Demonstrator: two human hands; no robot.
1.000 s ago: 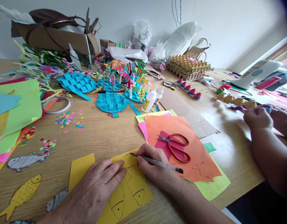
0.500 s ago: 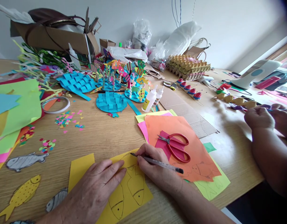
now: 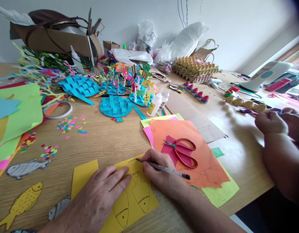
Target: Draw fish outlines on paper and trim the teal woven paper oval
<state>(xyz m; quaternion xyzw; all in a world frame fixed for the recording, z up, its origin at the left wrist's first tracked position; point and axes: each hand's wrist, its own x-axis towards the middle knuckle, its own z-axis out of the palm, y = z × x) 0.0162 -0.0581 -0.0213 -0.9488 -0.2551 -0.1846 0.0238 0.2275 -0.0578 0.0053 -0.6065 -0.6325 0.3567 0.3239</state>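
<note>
Co-worker's hands (image 3: 272,123) shifted slightly | yellow paper (image 3: 131,197) under open left hand (image 3: 102,189) | right hand (image 3: 162,173) grips pen (image 3: 167,169)

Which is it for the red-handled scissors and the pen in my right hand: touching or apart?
Apart. The head view shows orange paper between the red-handled scissors and the pen, which the right hand holds.

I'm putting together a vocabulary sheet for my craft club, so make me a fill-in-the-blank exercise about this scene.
1. The right hand holds a ____ with its tip on the paper.
2. The colour of the paper under the left hand is ____.
3. The animals drawn on that paper are ____.
4. The scissors are ____-handled.

Missing words: pen; yellow; fish; red.
</note>
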